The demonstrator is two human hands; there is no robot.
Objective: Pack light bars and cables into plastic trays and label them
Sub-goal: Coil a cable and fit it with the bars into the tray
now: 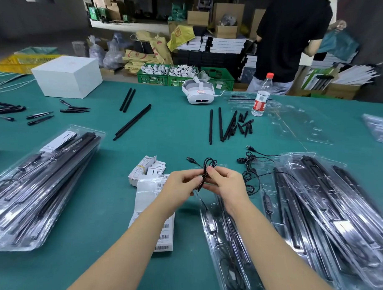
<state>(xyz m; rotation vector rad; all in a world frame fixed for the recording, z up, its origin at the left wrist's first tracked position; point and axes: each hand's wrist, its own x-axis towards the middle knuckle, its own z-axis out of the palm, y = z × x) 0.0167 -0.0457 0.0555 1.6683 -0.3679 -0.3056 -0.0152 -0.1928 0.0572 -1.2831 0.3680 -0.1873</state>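
My left hand (180,183) and my right hand (225,184) both pinch a coiled black cable (209,165) above the green table, its USB plug (191,160) sticking out to the left. Under my right forearm lies a clear plastic tray (224,243) with light bars and an inline switch in it. A strip of barcode labels (150,206) lies under my left wrist, beside a banded bundle of paper cards (146,168). Loose black light bars (221,124) lie further out on the table.
Stacks of filled trays sit at the left (37,183) and right (327,208). Loose cables (250,166), empty trays (295,120), a water bottle (261,97), a white headset (198,90) and a white box (68,76) stand beyond. A person (285,39) stands behind the table.
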